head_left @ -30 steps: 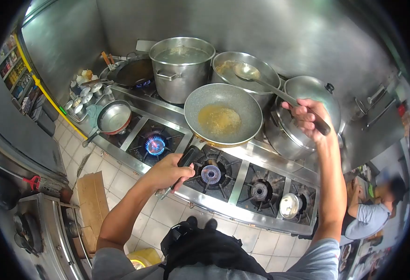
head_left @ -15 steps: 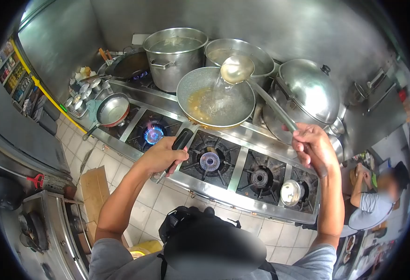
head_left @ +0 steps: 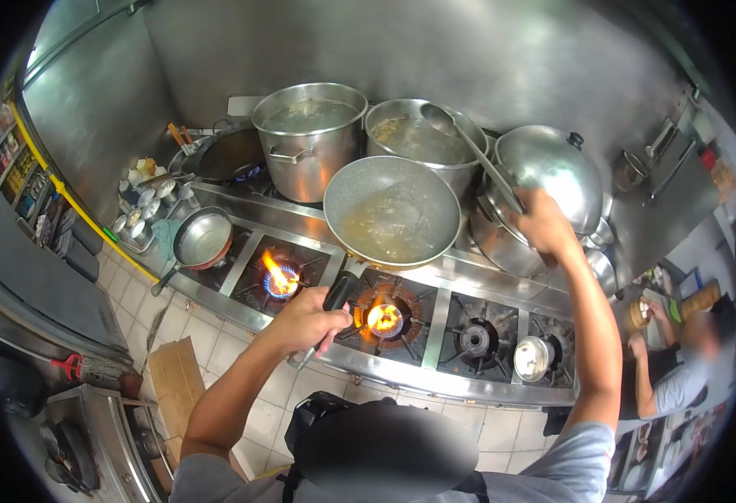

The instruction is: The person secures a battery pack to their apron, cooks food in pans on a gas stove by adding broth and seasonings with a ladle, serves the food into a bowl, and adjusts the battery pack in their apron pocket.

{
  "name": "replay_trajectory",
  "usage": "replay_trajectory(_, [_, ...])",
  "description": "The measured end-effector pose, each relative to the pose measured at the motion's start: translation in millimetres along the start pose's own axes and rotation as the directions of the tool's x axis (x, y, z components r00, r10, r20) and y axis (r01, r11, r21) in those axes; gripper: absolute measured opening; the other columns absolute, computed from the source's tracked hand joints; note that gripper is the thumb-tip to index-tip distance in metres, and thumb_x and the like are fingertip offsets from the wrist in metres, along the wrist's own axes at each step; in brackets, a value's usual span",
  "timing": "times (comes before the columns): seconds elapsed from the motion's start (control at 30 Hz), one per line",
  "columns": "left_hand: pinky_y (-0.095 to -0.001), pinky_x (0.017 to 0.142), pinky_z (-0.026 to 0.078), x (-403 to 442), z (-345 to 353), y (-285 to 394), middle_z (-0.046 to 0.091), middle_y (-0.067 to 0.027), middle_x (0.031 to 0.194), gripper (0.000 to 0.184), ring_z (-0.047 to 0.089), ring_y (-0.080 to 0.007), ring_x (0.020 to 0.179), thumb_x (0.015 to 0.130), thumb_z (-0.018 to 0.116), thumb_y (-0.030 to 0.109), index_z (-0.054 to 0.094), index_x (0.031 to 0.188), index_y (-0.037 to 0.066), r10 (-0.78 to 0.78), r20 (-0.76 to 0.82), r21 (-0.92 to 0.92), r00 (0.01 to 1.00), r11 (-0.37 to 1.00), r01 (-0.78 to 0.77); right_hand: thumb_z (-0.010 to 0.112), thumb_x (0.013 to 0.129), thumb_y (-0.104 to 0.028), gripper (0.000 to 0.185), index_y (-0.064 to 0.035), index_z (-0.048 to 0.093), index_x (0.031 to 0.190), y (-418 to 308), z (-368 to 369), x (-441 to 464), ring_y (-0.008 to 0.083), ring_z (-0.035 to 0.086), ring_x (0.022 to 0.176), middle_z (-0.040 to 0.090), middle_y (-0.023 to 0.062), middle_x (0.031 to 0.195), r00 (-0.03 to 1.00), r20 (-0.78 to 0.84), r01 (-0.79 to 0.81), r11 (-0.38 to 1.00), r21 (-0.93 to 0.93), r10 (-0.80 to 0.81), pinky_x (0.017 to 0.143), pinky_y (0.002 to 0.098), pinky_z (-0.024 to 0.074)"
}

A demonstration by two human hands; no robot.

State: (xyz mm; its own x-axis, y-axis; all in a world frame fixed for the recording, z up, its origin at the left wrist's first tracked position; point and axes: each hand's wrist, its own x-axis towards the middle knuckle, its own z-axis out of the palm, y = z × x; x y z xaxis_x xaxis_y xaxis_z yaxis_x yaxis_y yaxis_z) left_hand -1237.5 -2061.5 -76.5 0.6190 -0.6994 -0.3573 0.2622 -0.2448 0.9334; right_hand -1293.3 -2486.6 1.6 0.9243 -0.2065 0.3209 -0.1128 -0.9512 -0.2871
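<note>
One long steel stove (head_left: pixel 436 327) spans the view before us, with orange flame rising at two of its front burners (head_left: pixel 384 320). At its back stand a tall pot (head_left: pixel 313 163) and, to the right of that, a wider open pot (head_left: pixel 464 178), both holding pale liquid (head_left: pixel 313 116); farther right, a domed lid (head_left: pixel 544 176) covers a third pot (head_left: pixel 498 243). Our pan (head_left: pixel 391 197) is in front of the two open pots, around the back ledge (head_left: pixel 489 285) of the stove; whether it rests there or hangs clear, we cannot tell. Its mouth faces up toward us, with cloudy, yellowish fluid (head_left: pixel 397 225) in the bottom. Its long axis runs aslant: the body lies away from us and slightly right, the black handle (head_left: pixel 342 291) coming back toward our left. Our ladle (head_left: pixel 487 164) slants the other way, its scoop pointing away and left over the wider open pot, its shaft coming down toward our right. Both our hands are closed. The left hand (head_left: pixel 309 320) wraps round the pan's handle, thumb laid across it; the right hand (head_left: pixel 541 220) is curled about the ladle's shaft, its fingers partly hidden from us. Smallest, a metal bowl (head_left: pixel 533 359) sits at the rightmost front burner
</note>
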Motion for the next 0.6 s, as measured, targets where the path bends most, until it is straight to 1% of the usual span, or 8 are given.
replay_trajectory(0.07, [-0.0279,0.036,0.042,-1,-2,1,0.053,0.0000,0.061,0.015,0.051,-0.0101,0.041,0.090,0.068,0.011,0.055,0.094,0.006,-0.002,-0.005,0.012,1.000,1.000,0.002,0.066,0.081,-0.010,0.024,0.0075,0.071,0.096,-4,13,52,0.0296,0.070,0.059,0.070,0.0238,0.075,0.979,0.106,-0.154,0.974,-0.166,0.173,0.056,0.0440,0.0534])
replay_trajectory(0.17, [-0.0278,0.038,0.043,-4,-4,9,0.054,0.0001,0.061,0.014,0.051,-0.0096,0.042,0.091,0.068,0.012,0.055,0.094,0.007,-0.031,0.014,-0.001,0.999,1.000,0.031,0.064,0.083,-0.008,0.017,0.0091,0.068,0.081,-27,16,101,0.0274,0.068,0.056,0.069,0.0184,0.071,0.887,0.230,-0.393,0.916,-0.082,0.401,0.052,0.0432,0.0519])
replay_trajectory(0.23, [-0.0277,0.038,0.043,-3,-5,11,0.054,0.0004,0.061,0.014,0.051,-0.0095,0.042,0.091,0.068,0.012,0.055,0.094,0.007,-0.044,0.016,-0.001,0.999,0.999,0.044,0.056,0.089,-0.005,0.016,0.0074,0.063,0.081,-16,31,121,0.0221,0.065,0.054,0.065,0.0119,0.068,0.783,0.486,-0.602,0.668,0.438,0.387,0.043,0.0367,0.0484])
replay_trajectory(0.27, [-0.0277,0.038,0.043,-4,-6,11,0.053,0.0007,0.061,0.014,0.051,-0.0094,0.042,0.091,0.068,0.013,0.055,0.094,0.007,-0.059,0.019,0.000,0.998,0.998,0.059,0.056,0.089,-0.005,0.016,0.0074,0.063,0.081,-11,37,126,0.0221,0.065,0.054,0.065,0.0119,0.068,0.782,0.489,-0.604,0.668,0.436,0.388,0.043,0.0367,0.0484])
replay_trajectory(0.33, [-0.0277,0.038,0.043,-4,-8,11,0.052,0.0012,0.060,0.015,0.052,-0.0093,0.043,0.090,0.068,0.013,0.055,0.094,0.006,-0.064,0.017,0.004,0.998,0.998,0.064,0.050,0.094,-0.007,0.015,0.0064,0.055,0.089,-4,44,128,0.0114,0.057,0.048,0.057,0.0021,0.064,0.630,0.729,-0.728,-0.123,0.675,0.267,0.038,0.0252,0.0405])
replay_trajectory(0.37, [-0.0277,0.038,0.043,-2,-10,8,0.052,0.0013,0.061,0.015,0.052,-0.0093,0.043,0.090,0.068,0.013,0.055,0.094,0.006,-0.052,0.022,0.004,0.998,0.999,0.052,0.047,0.098,-0.009,0.019,0.0099,0.048,0.100,-3,45,126,0.0067,0.054,0.048,0.055,0.0015,0.065,0.625,0.754,-0.696,-0.292,0.656,0.203,0.036,0.0197,0.0374])
replay_trajectory(0.47, [-0.0277,0.038,0.044,-2,-11,8,0.053,0.0014,0.062,0.016,0.052,-0.0091,0.043,0.090,0.068,0.013,0.055,0.095,0.005,-0.047,0.028,0.013,0.999,0.999,0.047,0.045,0.100,-0.009,0.020,0.0103,0.047,0.103,-10,34,103,0.0071,0.053,0.047,0.056,0.0025,0.067,0.671,0.738,-0.608,-0.512,0.606,0.076,0.036,0.0213,0.0378])
replay_trajectory(0.6, [-0.0275,0.038,0.043,-3,-14,11,0.053,0.0013,0.064,0.015,0.052,-0.0090,0.043,0.090,0.068,0.012,0.055,0.095,0.005,-0.045,0.040,0.023,0.998,0.999,0.044,0.045,0.102,-0.011,0.022,0.0106,0.049,0.107,-36,3,58,0.0066,0.052,0.046,0.054,0.0007,0.066,0.751,0.659,-0.562,-0.484,0.670,0.041,0.036,0.0217,0.0373])
